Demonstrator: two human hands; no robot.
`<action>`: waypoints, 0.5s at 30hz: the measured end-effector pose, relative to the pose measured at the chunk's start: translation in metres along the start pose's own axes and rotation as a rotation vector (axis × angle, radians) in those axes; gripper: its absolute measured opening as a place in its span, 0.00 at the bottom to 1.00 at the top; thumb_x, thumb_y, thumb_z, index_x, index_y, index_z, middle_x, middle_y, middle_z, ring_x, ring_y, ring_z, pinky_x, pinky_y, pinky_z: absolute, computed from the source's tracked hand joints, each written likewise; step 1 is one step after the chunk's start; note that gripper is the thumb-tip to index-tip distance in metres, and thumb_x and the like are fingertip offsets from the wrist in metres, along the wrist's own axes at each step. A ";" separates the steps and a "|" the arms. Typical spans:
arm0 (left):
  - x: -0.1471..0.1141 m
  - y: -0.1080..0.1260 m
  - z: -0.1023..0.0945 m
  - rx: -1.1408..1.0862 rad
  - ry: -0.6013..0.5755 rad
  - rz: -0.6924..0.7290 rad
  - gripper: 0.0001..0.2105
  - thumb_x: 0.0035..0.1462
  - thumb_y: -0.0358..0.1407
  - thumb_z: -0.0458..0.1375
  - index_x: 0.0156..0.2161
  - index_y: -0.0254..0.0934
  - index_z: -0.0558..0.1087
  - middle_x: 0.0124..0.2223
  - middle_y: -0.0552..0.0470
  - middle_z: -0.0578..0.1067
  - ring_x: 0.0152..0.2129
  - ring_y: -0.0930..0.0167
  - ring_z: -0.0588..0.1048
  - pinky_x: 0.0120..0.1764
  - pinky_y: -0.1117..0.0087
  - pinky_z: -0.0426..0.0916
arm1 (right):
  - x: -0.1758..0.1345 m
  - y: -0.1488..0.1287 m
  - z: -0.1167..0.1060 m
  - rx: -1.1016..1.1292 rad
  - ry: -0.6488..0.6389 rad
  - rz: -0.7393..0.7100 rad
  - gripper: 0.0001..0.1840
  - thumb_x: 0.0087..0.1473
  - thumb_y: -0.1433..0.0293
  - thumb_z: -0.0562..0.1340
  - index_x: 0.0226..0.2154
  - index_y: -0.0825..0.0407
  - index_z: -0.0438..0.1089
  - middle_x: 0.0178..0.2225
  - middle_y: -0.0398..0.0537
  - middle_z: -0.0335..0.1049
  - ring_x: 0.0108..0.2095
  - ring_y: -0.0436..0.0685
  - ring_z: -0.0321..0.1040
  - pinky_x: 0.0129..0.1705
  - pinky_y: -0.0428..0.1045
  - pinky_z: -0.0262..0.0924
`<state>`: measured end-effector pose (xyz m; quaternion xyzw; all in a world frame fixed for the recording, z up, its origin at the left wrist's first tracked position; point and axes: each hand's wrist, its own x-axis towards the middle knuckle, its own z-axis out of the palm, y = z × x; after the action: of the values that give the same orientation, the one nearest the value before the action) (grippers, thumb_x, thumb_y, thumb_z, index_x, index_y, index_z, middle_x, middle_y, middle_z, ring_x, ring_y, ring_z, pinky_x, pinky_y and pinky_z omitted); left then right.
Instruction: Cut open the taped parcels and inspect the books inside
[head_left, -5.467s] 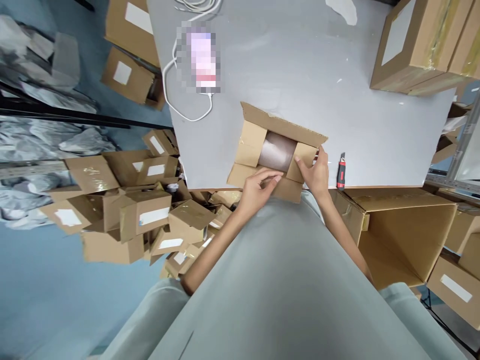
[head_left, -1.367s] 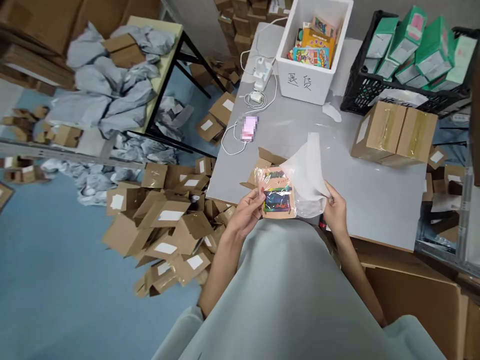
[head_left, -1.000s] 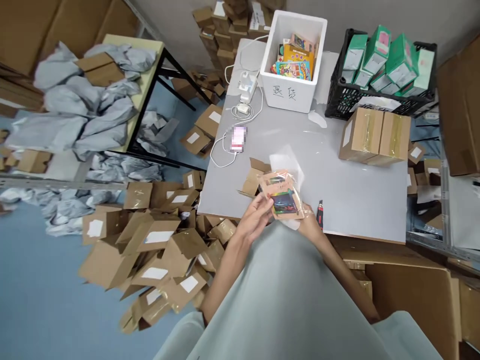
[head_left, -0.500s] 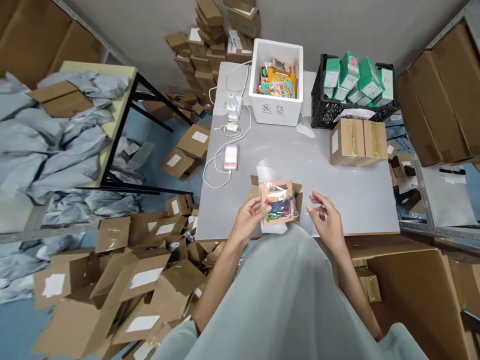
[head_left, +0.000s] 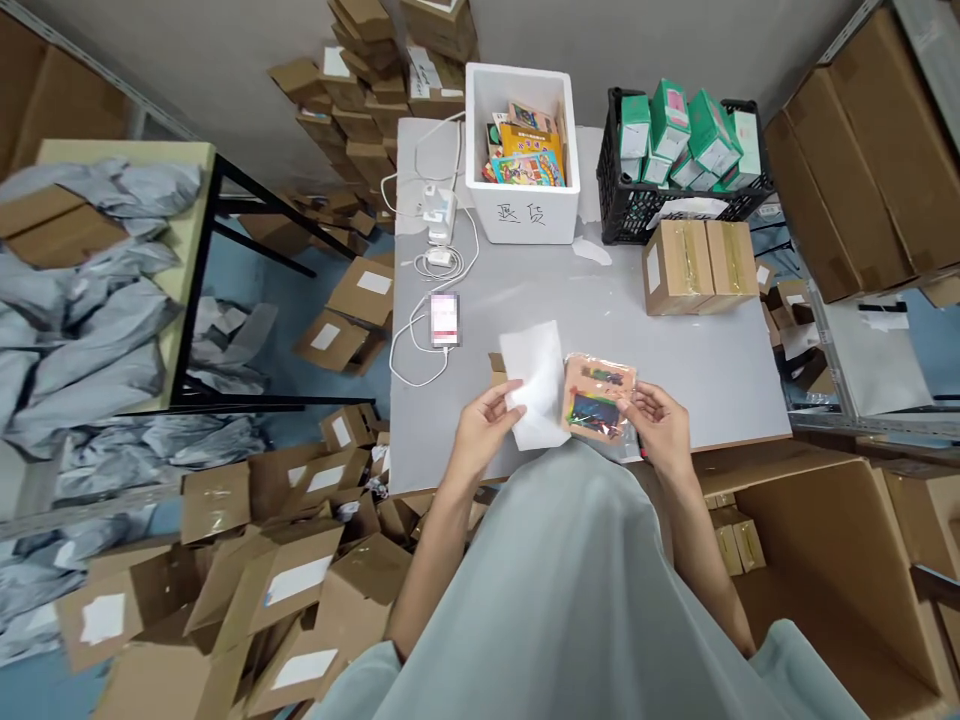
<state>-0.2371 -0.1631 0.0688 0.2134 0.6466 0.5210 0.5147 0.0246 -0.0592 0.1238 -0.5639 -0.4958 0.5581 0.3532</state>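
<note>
Head view — the pink packet (head_left: 592,388) in clear film, a dark rainbow-edged panel on its front, is over the table (head_left: 697,385) near its front edge, and my right hand (head_left: 660,428) grips it by its right side, thumb on the front. My left hand (head_left: 481,430) pinches the left side of a white sheet (head_left: 538,375) just beside the packet; whether the two touch, I cannot tell. A bit of brown cardboard (head_left: 497,366) shows past the sheet, mostly hidden. Farther left lies a phone (head_left: 445,320), its screen blurred, on a white cable (head_left: 412,380). At the back a white foam box (head_left: 525,222) holds colourful booklets (head_left: 529,165); right of it stands a black crate (head_left: 637,218) of green boxes (head_left: 709,132) — two taped cartons (head_left: 699,270) in front. Below the table on my right, a large open carton (head_left: 832,590) holds small boxes (head_left: 735,540); on my left, opened boxes (head_left: 300,580) lie heaped.
</note>
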 end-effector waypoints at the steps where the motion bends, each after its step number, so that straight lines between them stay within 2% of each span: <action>1: 0.004 -0.002 -0.002 0.110 0.015 0.042 0.30 0.55 0.40 0.71 0.63 0.35 0.79 0.60 0.39 0.81 0.53 0.58 0.82 0.55 0.59 0.79 | -0.001 -0.003 -0.008 0.003 0.039 -0.015 0.25 0.47 0.53 0.79 0.44 0.48 0.82 0.38 0.49 0.84 0.37 0.57 0.77 0.45 0.55 0.75; 4: 0.017 -0.007 0.003 0.597 0.012 0.171 0.28 0.57 0.27 0.63 0.65 0.34 0.77 0.66 0.37 0.75 0.53 0.59 0.82 0.57 0.58 0.77 | -0.003 -0.012 -0.030 0.014 0.149 -0.058 0.24 0.49 0.54 0.79 0.44 0.48 0.81 0.40 0.49 0.84 0.40 0.58 0.78 0.47 0.55 0.76; 6: 0.027 -0.010 0.016 0.932 -0.105 0.194 0.26 0.59 0.22 0.58 0.62 0.34 0.79 0.66 0.36 0.75 0.56 0.56 0.81 0.60 0.55 0.74 | -0.004 -0.016 -0.039 0.017 0.187 -0.078 0.24 0.50 0.53 0.79 0.45 0.48 0.81 0.41 0.50 0.84 0.41 0.58 0.79 0.48 0.56 0.76; 8: 0.040 -0.014 0.034 1.160 -0.260 0.108 0.23 0.62 0.20 0.56 0.58 0.34 0.82 0.64 0.35 0.78 0.60 0.52 0.79 0.62 0.54 0.72 | -0.004 -0.019 -0.043 0.015 0.195 -0.094 0.24 0.50 0.53 0.79 0.45 0.48 0.80 0.41 0.50 0.84 0.41 0.58 0.79 0.48 0.56 0.76; 10: 0.057 -0.019 0.051 1.263 -0.352 -0.021 0.18 0.63 0.21 0.59 0.54 0.32 0.83 0.59 0.32 0.81 0.59 0.49 0.79 0.60 0.54 0.73 | -0.004 -0.019 -0.043 0.017 0.181 -0.097 0.25 0.49 0.52 0.79 0.44 0.48 0.80 0.40 0.49 0.83 0.40 0.59 0.79 0.47 0.57 0.77; 12: 0.076 -0.025 0.067 1.290 -0.377 -0.107 0.12 0.64 0.25 0.65 0.51 0.29 0.83 0.55 0.30 0.82 0.56 0.49 0.80 0.58 0.54 0.75 | -0.005 -0.020 -0.040 0.029 0.155 -0.079 0.26 0.48 0.50 0.80 0.43 0.48 0.80 0.39 0.49 0.83 0.40 0.59 0.79 0.47 0.57 0.77; 15: 0.100 -0.032 0.082 1.266 -0.386 -0.154 0.18 0.69 0.39 0.68 0.59 0.33 0.78 0.58 0.37 0.79 0.54 0.57 0.80 0.55 0.54 0.78 | -0.007 -0.021 -0.034 0.057 0.084 -0.039 0.27 0.49 0.49 0.79 0.44 0.48 0.80 0.40 0.50 0.83 0.42 0.61 0.79 0.49 0.58 0.78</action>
<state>-0.1941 -0.0562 0.0021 0.5172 0.7373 -0.0450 0.4322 0.0554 -0.0552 0.1498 -0.5669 -0.4754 0.5408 0.4003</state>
